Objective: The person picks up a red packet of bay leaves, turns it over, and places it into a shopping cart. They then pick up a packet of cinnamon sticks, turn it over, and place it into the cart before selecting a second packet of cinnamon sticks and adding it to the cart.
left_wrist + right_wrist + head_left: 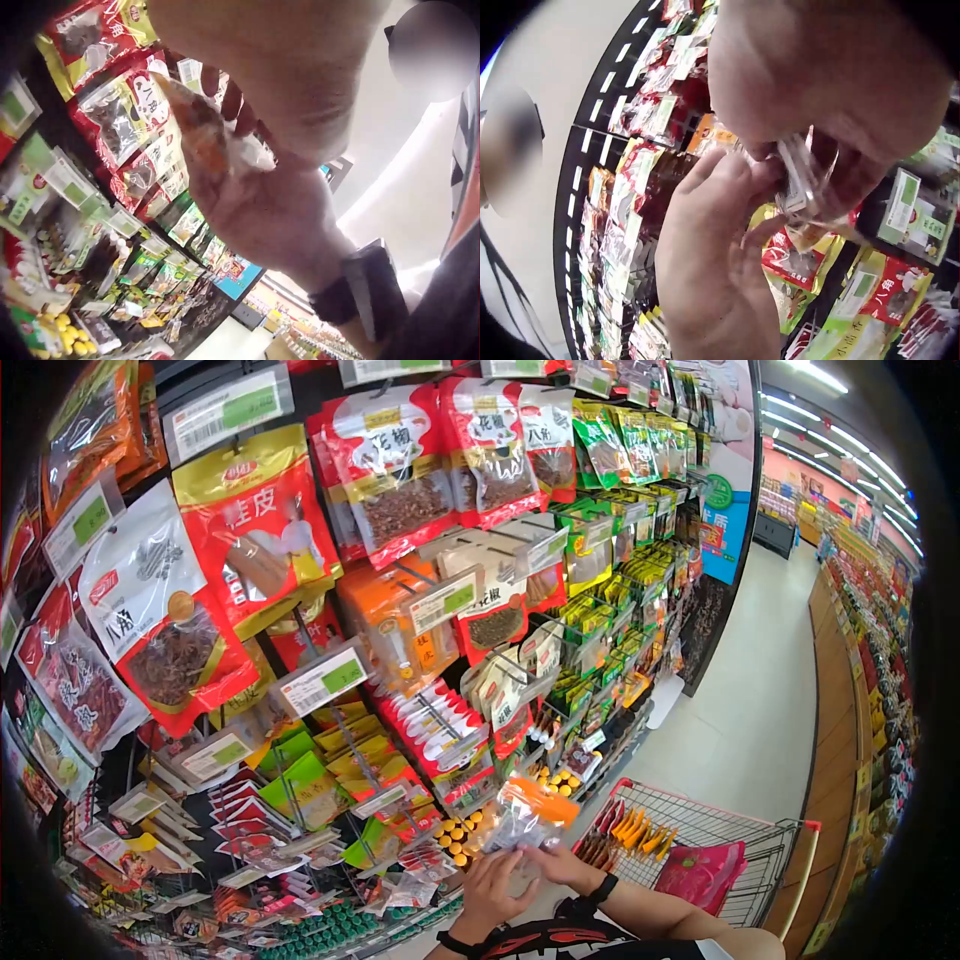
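A clear packet with an orange top band (528,812) is held up in front of the shelves in the head view. My left hand (497,892) and right hand (567,867) meet at its lower edge, fingers and thumbs pinching it. In the left wrist view, the packet (201,135) lies between my left hand (277,67) and my right hand (270,217), which partly cover it. The right wrist view shows crinkled clear plastic (799,180) between the fingers of my left hand (712,255) and right hand (825,82).
Hanging spice packets (255,530) with price tags fill the rack on the left and ahead. A wire shopping cart (770,850) holding orange packets (643,834) and a pink bag (700,875) stands at the right. An aisle floor (740,730) runs beyond it beside a stocked wooden shelf (835,720).
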Available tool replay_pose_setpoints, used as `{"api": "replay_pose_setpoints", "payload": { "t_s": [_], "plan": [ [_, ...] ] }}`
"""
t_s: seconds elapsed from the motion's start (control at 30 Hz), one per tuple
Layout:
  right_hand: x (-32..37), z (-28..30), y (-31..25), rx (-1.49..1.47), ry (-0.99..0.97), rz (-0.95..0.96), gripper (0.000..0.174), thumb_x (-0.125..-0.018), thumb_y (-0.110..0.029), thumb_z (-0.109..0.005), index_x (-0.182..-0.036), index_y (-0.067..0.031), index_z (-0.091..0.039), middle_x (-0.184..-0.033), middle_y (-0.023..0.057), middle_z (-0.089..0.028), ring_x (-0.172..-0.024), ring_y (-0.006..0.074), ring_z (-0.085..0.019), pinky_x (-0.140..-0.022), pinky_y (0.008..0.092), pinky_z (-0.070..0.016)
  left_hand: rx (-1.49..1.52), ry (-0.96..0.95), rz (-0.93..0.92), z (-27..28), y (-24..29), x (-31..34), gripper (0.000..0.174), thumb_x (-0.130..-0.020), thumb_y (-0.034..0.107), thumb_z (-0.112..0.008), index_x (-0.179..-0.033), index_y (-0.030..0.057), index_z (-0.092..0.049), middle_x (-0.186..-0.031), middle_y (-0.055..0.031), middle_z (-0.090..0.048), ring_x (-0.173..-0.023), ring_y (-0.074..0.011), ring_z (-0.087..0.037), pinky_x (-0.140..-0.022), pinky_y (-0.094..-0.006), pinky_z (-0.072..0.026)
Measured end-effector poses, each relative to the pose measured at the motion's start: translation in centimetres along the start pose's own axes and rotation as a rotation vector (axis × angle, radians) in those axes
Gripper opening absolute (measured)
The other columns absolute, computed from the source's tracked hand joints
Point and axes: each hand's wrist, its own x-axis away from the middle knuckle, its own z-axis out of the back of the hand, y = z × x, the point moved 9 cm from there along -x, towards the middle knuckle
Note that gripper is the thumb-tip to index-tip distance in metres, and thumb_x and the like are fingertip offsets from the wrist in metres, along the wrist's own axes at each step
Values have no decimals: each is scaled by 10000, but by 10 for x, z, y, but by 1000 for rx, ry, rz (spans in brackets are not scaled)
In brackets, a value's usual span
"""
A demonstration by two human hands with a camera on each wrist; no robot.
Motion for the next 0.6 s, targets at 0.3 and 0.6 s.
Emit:
{"api": "replay_pose_setpoints", "payload": {
  "t_s": [0.3,0.6],
  "plan": [
    [22,-31,-39,12,-172,126,278,-948,-209,-673,-1088,29,-645,-841,20,-634,-755,73,-522,-637,278,-466,753,-345,761,-25,-103,69,417,-816,180,-776,-1151,-10,-618,-1061,-110,-690,-950,-208,-670,-832,-329,-517],
    [31,-10,-31,170,51,36,204,-936,-186,-690,-1034,-10,-660,-758,-40,-604,-686,26,-508,-590,225,-440,1103,-336,787,-44,-95,71,310,-899,37,-673,-1192,-50,-624,-1142,-103,-670,-1020,-181,-659,-899,-324,-535]
  ]
}}
